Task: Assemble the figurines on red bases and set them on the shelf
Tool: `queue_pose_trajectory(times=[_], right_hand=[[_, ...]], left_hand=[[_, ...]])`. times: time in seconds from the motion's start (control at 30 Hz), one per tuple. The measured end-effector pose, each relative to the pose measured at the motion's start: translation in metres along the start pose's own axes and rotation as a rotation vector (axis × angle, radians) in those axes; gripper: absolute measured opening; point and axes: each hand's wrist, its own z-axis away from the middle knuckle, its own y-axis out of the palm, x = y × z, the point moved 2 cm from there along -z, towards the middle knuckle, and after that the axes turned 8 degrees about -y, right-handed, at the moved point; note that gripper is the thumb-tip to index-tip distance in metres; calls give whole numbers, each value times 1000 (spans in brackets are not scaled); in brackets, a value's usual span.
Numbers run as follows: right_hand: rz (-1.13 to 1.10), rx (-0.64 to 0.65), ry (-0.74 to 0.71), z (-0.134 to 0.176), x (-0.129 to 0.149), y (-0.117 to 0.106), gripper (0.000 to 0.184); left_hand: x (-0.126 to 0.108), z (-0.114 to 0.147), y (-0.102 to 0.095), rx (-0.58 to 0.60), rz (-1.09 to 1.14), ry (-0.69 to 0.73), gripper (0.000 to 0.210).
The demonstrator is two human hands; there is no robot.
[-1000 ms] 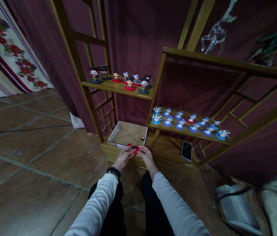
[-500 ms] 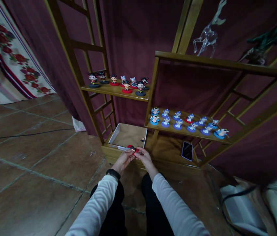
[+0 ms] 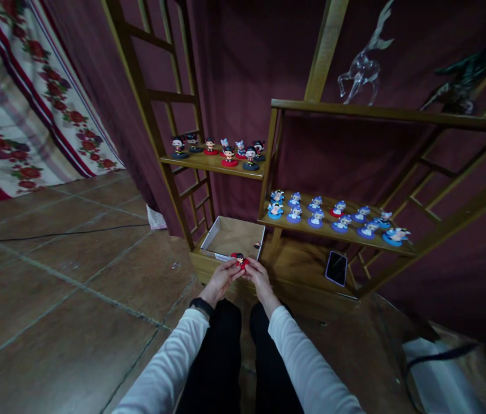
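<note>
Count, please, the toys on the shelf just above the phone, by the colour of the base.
Purple-base toys: 7
Blue-base toys: 4
Red-base toy: 1
Total: 12

long white sleeves | black left wristband | black trousers

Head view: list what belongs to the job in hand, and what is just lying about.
Seems part of the job:
red-based figurine, held between left hand and right hand
open box just beyond them
shelved figurines

Seems just lying about:
phone
clear glass animal
dark cable
</note>
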Motion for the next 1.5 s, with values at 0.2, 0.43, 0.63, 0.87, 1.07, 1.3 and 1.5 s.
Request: queue_pose_trajectory(times=[0.2, 0.43, 0.63, 0.87, 1.07, 1.3, 1.5], right_hand=[[8, 47, 23, 18, 4, -1, 47], [-79, 81, 92, 39, -1, -9, 41], [-56, 53, 68, 42, -6, -7, 36], [-37, 49, 49, 38, -9, -12, 36], [-47, 31, 44, 35, -10, -13, 32], [-27, 69, 101, 34, -9, -10, 29], [-47, 121, 136, 32, -9, -8, 29]], left_hand=[[27, 21, 2, -89, 4, 203, 44], [40, 32, 4, -261, -201, 375, 46], [43, 37, 5, -307, -200, 402, 44], [43, 41, 11, -256, -253, 393, 43], [43, 42, 13, -225, -273, 397, 42], [44, 36, 7, -219, -294, 420, 38], [48, 33, 7, -284, -400, 453, 35]])
